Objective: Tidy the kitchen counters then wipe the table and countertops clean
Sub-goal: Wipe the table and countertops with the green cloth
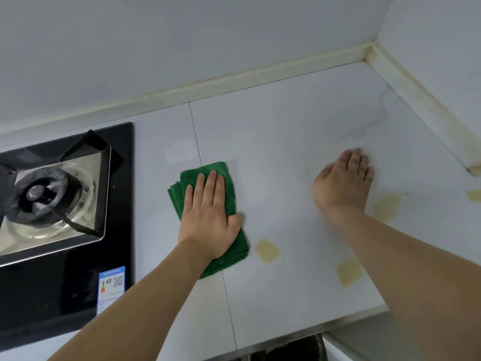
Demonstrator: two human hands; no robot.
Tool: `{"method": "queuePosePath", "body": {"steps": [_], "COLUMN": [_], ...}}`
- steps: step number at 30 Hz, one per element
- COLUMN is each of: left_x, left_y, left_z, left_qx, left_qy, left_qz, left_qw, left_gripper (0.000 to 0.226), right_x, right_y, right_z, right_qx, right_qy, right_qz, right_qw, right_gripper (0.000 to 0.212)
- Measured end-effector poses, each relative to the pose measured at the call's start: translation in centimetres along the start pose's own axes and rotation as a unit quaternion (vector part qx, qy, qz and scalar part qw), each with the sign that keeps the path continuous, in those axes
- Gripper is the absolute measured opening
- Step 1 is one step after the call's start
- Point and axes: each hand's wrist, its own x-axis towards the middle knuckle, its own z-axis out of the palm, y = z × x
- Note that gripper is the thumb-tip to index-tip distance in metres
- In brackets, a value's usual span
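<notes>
On the pale grey tiled countertop [299, 121], seen from the head camera, the left hand [208, 217] presses flat on a folded green microfibre cloth [208, 173], fingers straight and close together, thumb spread at the cloth's right edge. The cloth lies just right of the black glass gas hob [65, 290] and beside a tile seam. The right hand [343, 183] rests palm-down on bare countertop well to the right of the cloth, holding nothing; its image is blurred, so the exact finger spread cannot be told, though the fingers look loosely extended. Yellowish stains [267, 250] mark the surface near the cloth's lower right corner and toward the front edge. A faint damp patch shows near the back corner. Judged from this, wiping is under way; the stroke would do well to keep even palm pressure, overlap passes, and carry the cloth rightward across the yellow patches.
</notes>
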Motion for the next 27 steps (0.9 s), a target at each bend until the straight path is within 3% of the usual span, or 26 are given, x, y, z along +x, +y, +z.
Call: {"method": "queuePosePath", "body": {"steps": [8,19,27], "left_x": [2.4,-5.1,-2.0], "left_y": [-0.8,1.4,1.1], "left_z": [-0.5,0.6,0.2], "left_qx": [0.006,-0.023,-0.008], "left_qy": [0.007,0.001,0.000], "left_qz": [0.034,0.020,0.025], "left_qw": [0.999,1.000,1.000], "left_gripper": [0.093,0.087,0.089], "right_x": [0.2,0.0,0.0], "right_y": [0.2,0.2,0.2], "right_z": [0.1,0.0,0.2], "right_qx": [-0.008,0.012,0.006], "right_qy": [-0.003,0.006,0.012], "right_qz": [-0.003,-0.003,-0.007], "right_qw": [1.000,1.000,1.000], "right_gripper": [0.058,0.059,0.058]}}
